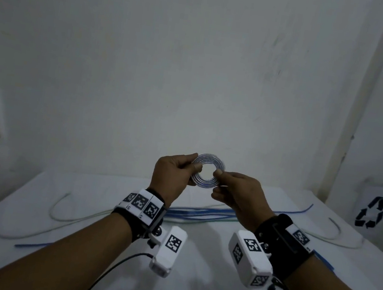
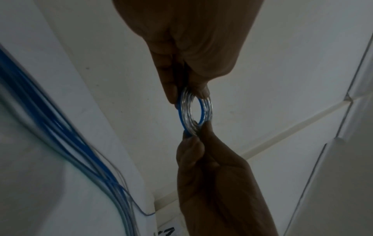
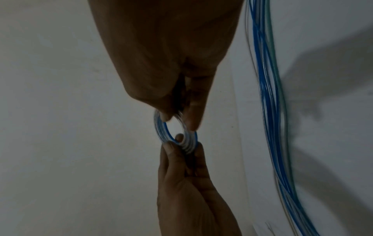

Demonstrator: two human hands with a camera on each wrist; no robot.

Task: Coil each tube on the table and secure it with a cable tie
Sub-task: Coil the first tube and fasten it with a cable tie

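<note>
White walls [image 1: 198, 59] stand behind a table [image 1: 206, 251] with a white cover. Loose tubes [image 1: 200, 214] lie in a long bunch across the table, most of them blue and some clear. One pale tube [image 1: 58, 212] bends in a big loop on the left side. Another pale tube [image 1: 336, 231] curves on the right side. A white bag with a dark arrow sign [image 1: 371, 212] sits by the right wall.

Both hands are up in the air above the bunch of tubes, and nothing is in front of them. Between them is a small coiled tube [image 1: 207, 174], clear with a blue stripe, wound into a flat ring. It does not touch the table. The left hand [image 1: 172, 175] pinches the left side of the ring with its thumb and fingers. The right hand [image 1: 238, 191] pinches the right side the same way. From the wrist views, the ring's hole can be seen between the two sets of fingertips [image 2: 171, 94].
</note>
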